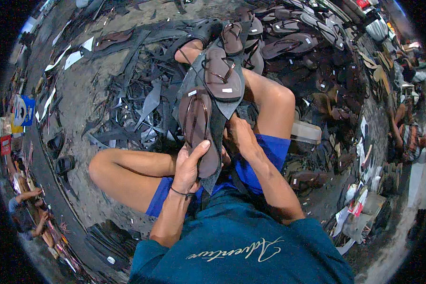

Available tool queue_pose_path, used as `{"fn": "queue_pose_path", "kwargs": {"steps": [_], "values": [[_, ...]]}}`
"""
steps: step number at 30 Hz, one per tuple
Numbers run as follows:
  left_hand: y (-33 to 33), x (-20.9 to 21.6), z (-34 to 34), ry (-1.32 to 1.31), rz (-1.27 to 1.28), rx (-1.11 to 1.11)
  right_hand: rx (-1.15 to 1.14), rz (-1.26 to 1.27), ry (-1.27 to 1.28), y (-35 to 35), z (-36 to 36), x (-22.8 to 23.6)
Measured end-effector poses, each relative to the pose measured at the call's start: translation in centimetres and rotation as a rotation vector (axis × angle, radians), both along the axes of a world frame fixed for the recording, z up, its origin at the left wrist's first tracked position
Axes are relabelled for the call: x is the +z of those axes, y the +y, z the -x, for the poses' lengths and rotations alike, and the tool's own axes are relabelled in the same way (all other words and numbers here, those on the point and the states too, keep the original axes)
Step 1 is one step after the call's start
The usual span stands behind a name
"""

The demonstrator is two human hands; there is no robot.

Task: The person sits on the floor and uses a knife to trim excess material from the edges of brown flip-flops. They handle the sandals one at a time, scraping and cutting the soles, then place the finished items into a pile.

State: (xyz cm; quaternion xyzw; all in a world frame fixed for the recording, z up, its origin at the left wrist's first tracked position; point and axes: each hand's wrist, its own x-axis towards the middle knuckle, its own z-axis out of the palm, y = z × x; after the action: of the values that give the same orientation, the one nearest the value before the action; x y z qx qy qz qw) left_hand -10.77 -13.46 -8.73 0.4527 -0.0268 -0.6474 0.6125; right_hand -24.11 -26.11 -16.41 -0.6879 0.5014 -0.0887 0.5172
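A person point(278, 102) in a teal shirt point(232, 225) and bright blue cloth shorts point(273, 151) is sitting with bent legs on a grey, gritty floor point(75, 118); just left of centre the left hand point(188, 165) is gripping a flat brown flip-flop with glossy brown straps point(197, 125), thumb pressing on top, the other fingers wrapping the far side; near centre the right hand point(242, 135) is curling beside a thin dark grey sheet point(217, 125), its fingertips hiding, so what it is holding cannot be told; a second brown flip-flop point(220, 73) is lying on the sheet at twelve o'clock; tangled dark grey offcuts point(148, 105) are covering the floor at ten; heaped brown sandals point(288, 46) are crowding one to two; a ribbed black bundle point(111, 246) is resting between seven and eight; at the rim, a blue-and-yellow box point(23, 111) is standing just past nine, and another person point(26, 213) is showing between eight and nine.
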Motion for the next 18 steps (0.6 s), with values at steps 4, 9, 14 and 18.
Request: {"fn": "queue_pose_path", "kwargs": {"steps": [4,9,14,18], "values": [[-0.1,0.8,-0.1,-0.053,-0.046,-0.026,0.07,0.295,0.072,-2.3,-2.2,-6.1],[2.3,3.0,0.9,-0.059,0.023,-0.069,-0.038,0.147,0.036,-5.5,-8.3,-4.0],[6.1,7.4,1.6,-0.271,0.026,0.225,-0.091,-0.129,-0.321,-5.9,-13.6,0.1],[5.8,3.4,-3.6,-0.343,-0.002,0.505,0.034,-0.591,-0.589,3.8,-8.1,5.4]]}}
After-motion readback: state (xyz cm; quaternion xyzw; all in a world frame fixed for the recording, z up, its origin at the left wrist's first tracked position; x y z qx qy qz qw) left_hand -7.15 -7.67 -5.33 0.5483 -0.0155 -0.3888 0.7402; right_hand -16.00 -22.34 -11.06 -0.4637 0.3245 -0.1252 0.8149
